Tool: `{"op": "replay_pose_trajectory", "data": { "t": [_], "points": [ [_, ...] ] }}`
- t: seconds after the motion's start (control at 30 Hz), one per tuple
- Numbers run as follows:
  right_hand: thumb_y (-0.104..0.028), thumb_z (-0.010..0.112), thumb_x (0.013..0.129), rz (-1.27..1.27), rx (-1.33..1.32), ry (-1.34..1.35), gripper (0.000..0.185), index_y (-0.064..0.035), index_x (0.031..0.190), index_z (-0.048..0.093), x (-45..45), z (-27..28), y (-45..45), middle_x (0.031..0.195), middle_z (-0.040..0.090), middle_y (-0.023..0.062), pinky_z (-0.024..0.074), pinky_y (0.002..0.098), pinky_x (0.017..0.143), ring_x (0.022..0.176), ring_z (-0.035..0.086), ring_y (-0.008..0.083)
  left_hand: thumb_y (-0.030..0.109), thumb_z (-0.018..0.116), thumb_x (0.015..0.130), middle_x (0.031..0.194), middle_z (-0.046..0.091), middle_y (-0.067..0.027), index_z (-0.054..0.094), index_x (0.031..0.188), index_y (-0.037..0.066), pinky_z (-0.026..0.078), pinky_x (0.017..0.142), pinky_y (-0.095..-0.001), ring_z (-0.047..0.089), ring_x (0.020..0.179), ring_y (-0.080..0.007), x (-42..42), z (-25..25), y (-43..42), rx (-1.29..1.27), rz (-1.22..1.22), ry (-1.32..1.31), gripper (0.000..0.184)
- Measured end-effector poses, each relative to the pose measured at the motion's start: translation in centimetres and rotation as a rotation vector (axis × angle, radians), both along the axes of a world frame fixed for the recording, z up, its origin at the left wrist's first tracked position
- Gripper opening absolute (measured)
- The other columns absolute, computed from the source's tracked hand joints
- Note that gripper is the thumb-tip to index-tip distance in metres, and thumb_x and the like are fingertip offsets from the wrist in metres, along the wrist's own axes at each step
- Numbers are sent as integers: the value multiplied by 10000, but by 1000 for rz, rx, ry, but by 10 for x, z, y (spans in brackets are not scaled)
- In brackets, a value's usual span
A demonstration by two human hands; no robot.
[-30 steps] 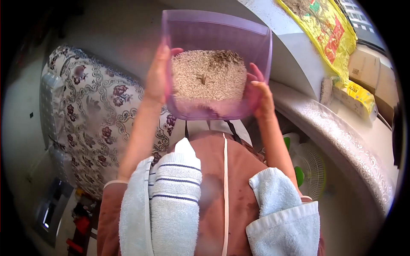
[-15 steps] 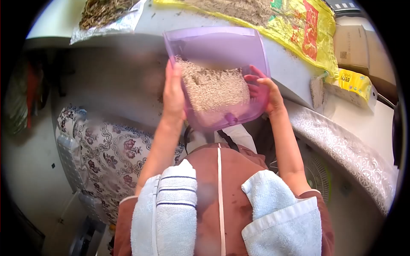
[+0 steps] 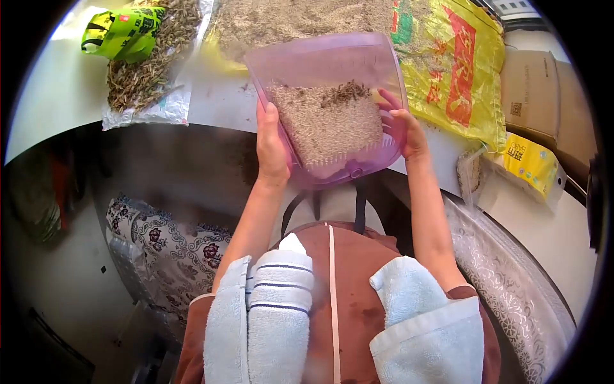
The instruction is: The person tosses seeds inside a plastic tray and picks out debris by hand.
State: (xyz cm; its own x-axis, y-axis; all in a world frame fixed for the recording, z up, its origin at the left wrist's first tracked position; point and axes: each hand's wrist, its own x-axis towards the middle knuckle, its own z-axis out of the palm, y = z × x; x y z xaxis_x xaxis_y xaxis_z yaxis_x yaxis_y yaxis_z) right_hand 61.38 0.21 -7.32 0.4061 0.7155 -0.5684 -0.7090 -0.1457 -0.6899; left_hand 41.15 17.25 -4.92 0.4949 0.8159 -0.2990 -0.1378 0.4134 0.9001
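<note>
A translucent purple scoop-shaped container is held up in front of my chest, over the table's front edge. Pale grain-like material fills its lower part, with dark brown bits near the top of the heap. My left hand grips its left side, thumb along the outside and the other fingers hidden behind. On the right side, my right hand holds the wall, its fingers partly showing through the purple plastic.
A yellow sack with grain spread on it lies on the table. Brown dried pieces and a green bag sit at the left. Cardboard boxes, a yellow pack and patterned cloth are at the right.
The view has swung toward the table, bringing the sack and dried pieces further into sight. Both hands still hold the container, which now overlaps the table's edge, and its contents have shifted.
</note>
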Motion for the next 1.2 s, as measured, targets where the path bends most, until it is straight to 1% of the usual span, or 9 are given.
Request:
{"op": "replay_pose_trajectory", "data": {
  "t": [0.2,0.37,0.4,0.5,0.63,0.73,0.87,1.07,1.2],
  "points": [
    [-186,609,804,-140,-165,-307,630,-29,1378,404,-68,49,72,1271,516,85,296,311,1050,1190,449,169,465,426,946,1233,511,-128,286,1443,146,392,982,-438,500,1123,-265,-32,-48,100,-511,-206,-135,607],
    [-228,614,753,-203,-156,-49,722,-67,1412,367,-60,15,92,1152,525,79,439,319,881,984,549,192,381,387,990,1328,463,-120,296,1434,98,404,1003,-381,454,1217,-240,-14,0,142,-492,-286,-219,534],
    [-217,606,742,-192,-99,-8,709,-64,1400,391,-48,4,86,1148,528,86,448,330,882,988,559,198,338,368,1006,1371,429,-102,282,1433,55,377,1025,-342,426,1250,-215,-11,-19,140,-260,-280,-146,519],
    [-198,602,734,-252,17,67,712,-56,1400,393,-47,3,82,1219,514,95,433,334,925,1066,540,209,347,373,1002,1346,446,-87,271,1436,47,353,1030,-338,438,1224,-210,6,23,119,-164,-175,4,538],
    [-175,602,742,-327,-95,-172,721,-52,1413,369,-105,20,142,1343,449,90,385,325,995,1175,484,202,394,388,982,1239,509,-103,268,1462,172,383,956,-356,497,1118,-218,-37,-30,214,-461,-365,-105,543],
    [-182,597,761,-349,-185,-176,711,-70,1422,361,-135,35,180,1288,497,94,386,353,998,1157,493,222,373,385,988,1250,511,-131,291,1447,136,433,962,-413,495,1156,-250,-34,-16,258,-598,-467,-157,524],
    [-249,602,711,-281,-20,34,771,-133,1434,359,-81,-13,133,1233,512,96,441,353,938,1055,553,232,319,360,1005,1360,437,-112,276,1434,33,358,1039,-349,433,1241,-214,-11,-2,204,-168,-389,-72,523],
    [-177,600,712,-314,-12,-126,773,-40,1429,345,-82,-7,136,1399,406,89,294,320,1068,1286,386,208,368,368,990,1306,471,-111,245,1464,109,380,985,-372,477,1165,-227,-30,-37,193,-278,-325,-97,555],
    [-181,613,752,-341,-180,-200,736,-37,1423,349,-113,26,169,1314,456,89,302,310,1042,1211,427,196,389,373,986,1272,498,-128,253,1461,127,384,998,-406,488,1160,-259,-30,-43,238,-522,-419,-140,556]
  ]
}}
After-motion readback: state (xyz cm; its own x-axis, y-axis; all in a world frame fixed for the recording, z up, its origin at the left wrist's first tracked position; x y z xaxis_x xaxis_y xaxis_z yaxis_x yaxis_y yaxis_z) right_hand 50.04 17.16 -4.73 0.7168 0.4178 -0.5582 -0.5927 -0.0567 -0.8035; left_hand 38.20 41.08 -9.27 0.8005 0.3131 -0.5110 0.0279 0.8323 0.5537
